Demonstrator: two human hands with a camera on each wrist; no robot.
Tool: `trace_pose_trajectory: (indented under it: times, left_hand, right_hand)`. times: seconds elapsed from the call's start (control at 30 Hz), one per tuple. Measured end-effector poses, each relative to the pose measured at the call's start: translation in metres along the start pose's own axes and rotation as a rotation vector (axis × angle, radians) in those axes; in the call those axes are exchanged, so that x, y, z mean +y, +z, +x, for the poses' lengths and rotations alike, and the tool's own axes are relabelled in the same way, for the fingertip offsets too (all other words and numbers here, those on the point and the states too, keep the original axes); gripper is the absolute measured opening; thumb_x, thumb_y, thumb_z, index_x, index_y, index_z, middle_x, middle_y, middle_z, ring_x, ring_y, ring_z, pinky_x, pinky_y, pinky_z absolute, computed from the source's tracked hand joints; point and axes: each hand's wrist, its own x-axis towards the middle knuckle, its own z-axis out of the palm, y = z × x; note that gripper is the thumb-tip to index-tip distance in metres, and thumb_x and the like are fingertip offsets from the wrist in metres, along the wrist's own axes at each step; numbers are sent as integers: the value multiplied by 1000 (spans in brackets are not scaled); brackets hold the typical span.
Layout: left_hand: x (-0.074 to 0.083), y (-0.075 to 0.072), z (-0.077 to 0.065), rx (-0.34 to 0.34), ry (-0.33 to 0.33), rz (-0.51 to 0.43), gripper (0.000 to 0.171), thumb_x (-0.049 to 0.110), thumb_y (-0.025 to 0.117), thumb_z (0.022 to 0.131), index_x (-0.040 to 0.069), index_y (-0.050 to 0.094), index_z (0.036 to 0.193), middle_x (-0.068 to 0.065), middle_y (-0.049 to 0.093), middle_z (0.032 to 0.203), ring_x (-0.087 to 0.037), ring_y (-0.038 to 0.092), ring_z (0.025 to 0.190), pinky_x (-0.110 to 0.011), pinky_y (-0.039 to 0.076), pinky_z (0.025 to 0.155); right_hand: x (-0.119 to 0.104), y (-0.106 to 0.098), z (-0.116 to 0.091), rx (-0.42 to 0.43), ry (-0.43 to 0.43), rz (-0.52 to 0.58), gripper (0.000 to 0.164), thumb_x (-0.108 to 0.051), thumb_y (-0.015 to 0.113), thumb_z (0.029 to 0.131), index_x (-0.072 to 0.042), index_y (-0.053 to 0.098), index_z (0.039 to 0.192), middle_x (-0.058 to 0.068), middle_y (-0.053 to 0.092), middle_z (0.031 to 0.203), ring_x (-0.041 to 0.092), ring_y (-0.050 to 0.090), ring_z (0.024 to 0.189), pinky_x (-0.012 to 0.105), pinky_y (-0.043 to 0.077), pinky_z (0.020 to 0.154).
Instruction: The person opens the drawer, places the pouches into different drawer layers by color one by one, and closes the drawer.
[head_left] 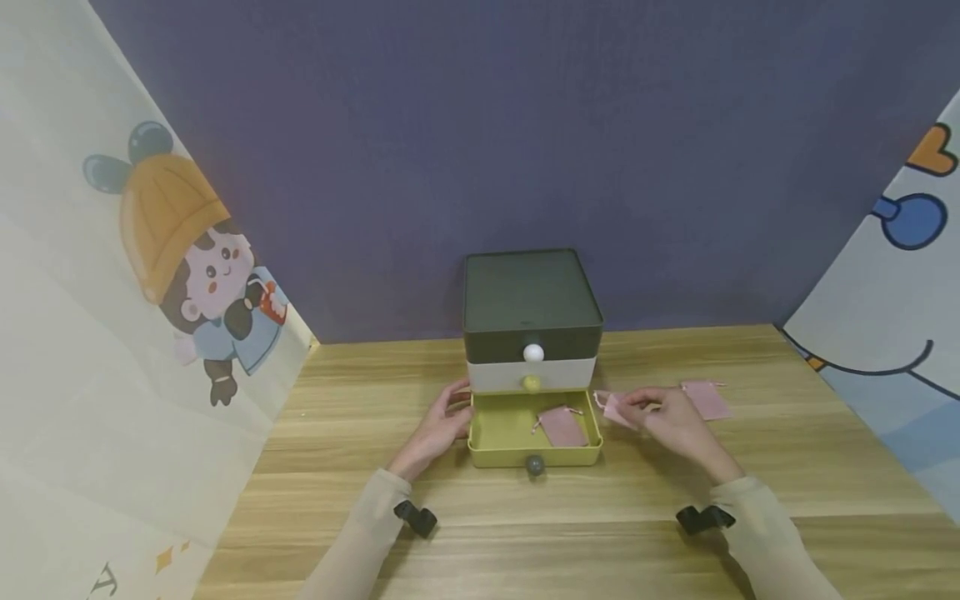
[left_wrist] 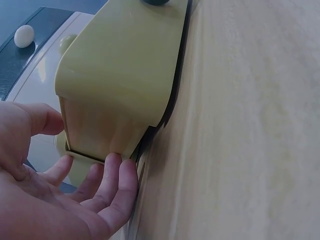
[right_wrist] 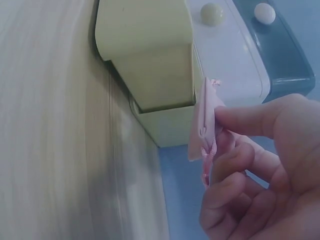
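A small three-tier drawer cabinet (head_left: 528, 292) stands against the back wall, its yellow-green bottom drawer (head_left: 498, 421) pulled out. One pink drawstring pouch (head_left: 564, 427) lies inside that drawer, toward its right side. Between thumb and fingers, my right hand (head_left: 671, 421) pinches another pink pouch (right_wrist: 202, 117) just right of the drawer; its cord hangs loose. A further pink pouch (head_left: 705, 400) lies on the table beyond that hand. My left hand (head_left: 438, 425) touches the left side of the drawer and cabinet with its fingertips, fingers loosely bent.
The upper tiers are dark green with a white knob (head_left: 533, 353) and white with a yellow-green knob (head_left: 532, 383). A dark grey knob (head_left: 535, 466) sits on the drawer front. Wood-grain table (head_left: 360, 383); cartoon-printed panels flank both sides.
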Motion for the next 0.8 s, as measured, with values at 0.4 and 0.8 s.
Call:
trace_pose_trajectory:
  times: [0.4,0.8]
  left_hand:
    - [0,1,-1,-5,-6,21,61,12,54,108,7,31,165,-28,42,161,-50,48,145,-47,61,101]
    - [0,2,-2,12,-4,8,62,13,56,107,8,32,165,-28,43,161,-50,49,145,-46,62,100]
  right_hand:
    - [-13,6,-7,-18,-59,-23,30,-34,78,98,-8,80,114,13,79,110,21,69,70,27,54,60]
    - [-22,16,-7,-41,-105,-8,23,-25,79,95,-5,80,108,6,76,94,20,67,70,24,53,59]
